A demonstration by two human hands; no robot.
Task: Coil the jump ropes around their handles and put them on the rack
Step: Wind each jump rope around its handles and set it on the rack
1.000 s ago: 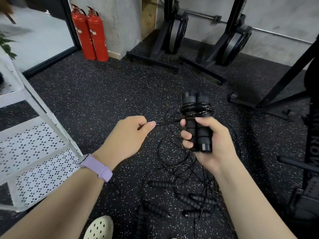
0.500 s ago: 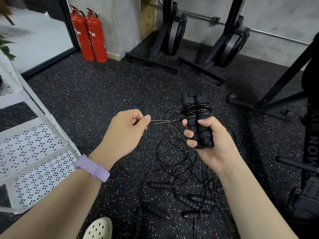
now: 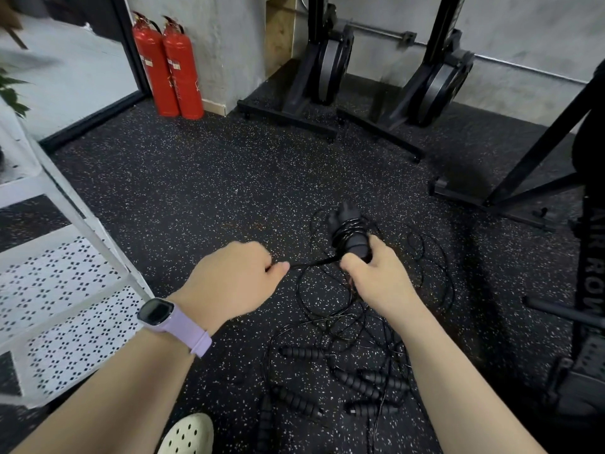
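Note:
My right hand (image 3: 376, 276) grips a pair of black jump-rope handles (image 3: 348, 229) held together, with thin black cord wound round their upper part. The handles tilt away from me and look blurred. My left hand (image 3: 235, 276), a lilac watch on its wrist, pinches the taut cord (image 3: 311, 264) just left of the handles. Below the hands, several more black handles (image 3: 304, 352) lie in a tangle of loose cord (image 3: 327, 309) on the speckled floor. The white perforated rack (image 3: 65, 309) stands at the left.
Two red fire extinguishers (image 3: 170, 63) stand by the back wall. Black gym machines (image 3: 330, 63) line the back, and a black frame (image 3: 537, 158) with a rower fills the right. My pale clog (image 3: 188, 435) shows at the bottom edge.
My right hand has turned over and dropped, tipping the handles away from me. My left hand has rolled palm-down and still pinches the cord, now closer to the handles.

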